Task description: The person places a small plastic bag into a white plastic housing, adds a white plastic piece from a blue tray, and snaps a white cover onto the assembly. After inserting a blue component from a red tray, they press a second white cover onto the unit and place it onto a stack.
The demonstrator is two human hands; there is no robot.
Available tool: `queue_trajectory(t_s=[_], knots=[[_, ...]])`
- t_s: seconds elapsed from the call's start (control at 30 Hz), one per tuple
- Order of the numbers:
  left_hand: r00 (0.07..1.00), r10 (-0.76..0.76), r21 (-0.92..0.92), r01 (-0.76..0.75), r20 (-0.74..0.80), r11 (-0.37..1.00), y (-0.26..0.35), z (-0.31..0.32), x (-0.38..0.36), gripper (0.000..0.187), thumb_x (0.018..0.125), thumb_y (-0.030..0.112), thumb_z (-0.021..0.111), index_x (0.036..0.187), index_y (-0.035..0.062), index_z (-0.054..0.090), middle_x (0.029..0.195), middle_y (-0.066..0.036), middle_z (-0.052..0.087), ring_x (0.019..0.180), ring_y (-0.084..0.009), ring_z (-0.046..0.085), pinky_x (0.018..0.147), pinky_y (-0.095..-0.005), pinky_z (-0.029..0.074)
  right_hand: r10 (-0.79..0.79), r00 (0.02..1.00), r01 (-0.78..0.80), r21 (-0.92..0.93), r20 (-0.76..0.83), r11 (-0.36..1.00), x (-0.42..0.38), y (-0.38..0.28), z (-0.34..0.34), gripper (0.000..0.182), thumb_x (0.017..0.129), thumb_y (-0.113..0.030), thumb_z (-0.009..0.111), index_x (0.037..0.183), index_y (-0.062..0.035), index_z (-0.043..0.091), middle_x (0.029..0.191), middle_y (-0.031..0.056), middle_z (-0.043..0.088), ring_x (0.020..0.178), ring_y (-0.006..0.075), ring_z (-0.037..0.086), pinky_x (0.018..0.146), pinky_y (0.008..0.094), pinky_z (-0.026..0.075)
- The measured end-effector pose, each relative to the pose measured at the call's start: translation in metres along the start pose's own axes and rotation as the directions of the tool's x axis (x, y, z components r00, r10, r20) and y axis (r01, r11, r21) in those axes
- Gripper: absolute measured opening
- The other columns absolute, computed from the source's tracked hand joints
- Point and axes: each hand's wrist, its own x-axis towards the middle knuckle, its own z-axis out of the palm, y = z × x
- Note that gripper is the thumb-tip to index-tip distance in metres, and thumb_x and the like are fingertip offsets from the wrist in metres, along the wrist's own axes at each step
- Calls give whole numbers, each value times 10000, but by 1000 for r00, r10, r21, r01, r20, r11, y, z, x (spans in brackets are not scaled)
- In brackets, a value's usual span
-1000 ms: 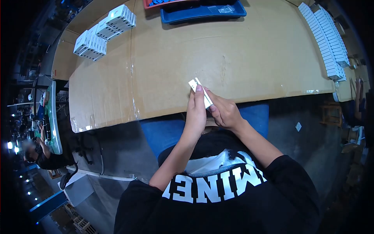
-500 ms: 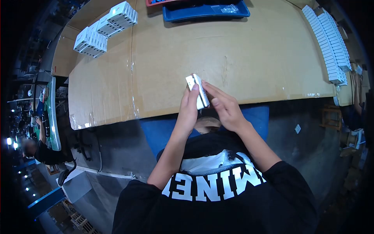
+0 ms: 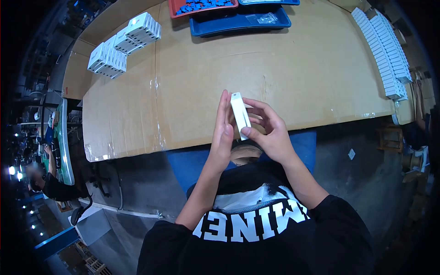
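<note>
A slim white box (image 3: 240, 114) stands on end between my hands, close over the table's front edge, with a dark slot or line near its lower end. My right hand (image 3: 274, 135) grips it, thumb at the bottom corner and fingers bent behind its right side. My left hand (image 3: 222, 137) is held upright along the box's left side, fingers straight and together, palm facing the box.
Similar white boxes (image 3: 107, 59) are stacked at the back left, and long rows of white boxes (image 3: 385, 55) line the right edge. A blue tray (image 3: 211, 30) and a red tray (image 3: 176, 12) with small blue parts sit at the back. A person (image 3: 57, 181) is far left.
The box has turned so a plain narrow white face shows. My left fingers have straightened away from it, and my right thumb has moved onto its lower corner. The view has tilted slightly upward.
</note>
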Motion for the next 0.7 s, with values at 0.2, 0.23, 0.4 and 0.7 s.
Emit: queue_trajectory(t_s=[0.2,0.23,0.4,0.7], knots=[[957,-115,-149,77,-266,986,2,14,3,766,1089,559,402,1639,64,202,1501,-177,446,1363,-240,466,1141,-367,370,-341,936,329,-551,84,767,-7,3,21,568,933,-218,766,1434,-25,581,1551,202,484,1407,344,499,1146,428,411],[957,-72,-85,50,-282,995,1,12,4,754,1091,561,388,1630,58,225,1478,-193,469,1372,-249,464,1152,-376,360,-297,952,294,-506,77,811,-9,-2,27,533,976,-212,708,1449,-9,572,1559,231,471,1431,379,477,1165,433,389],[964,0,-50,-14,-265,999,11,15,5,808,1070,604,388,1633,55,202,1485,-210,461,1384,-263,459,1175,-392,335,-346,932,353,-498,111,792,-12,0,36,525,1018,-158,635,1482,47,500,1568,265,447,1462,419,434,1173,431,380],[951,12,-108,-48,-308,993,9,17,-2,884,1043,678,350,1631,45,166,1473,-173,463,1412,-248,430,1192,-384,314,-409,909,390,-501,77,773,-18,11,50,459,1069,-111,519,1493,60,476,1549,316,436,1437,449,447,1127,439,436]])
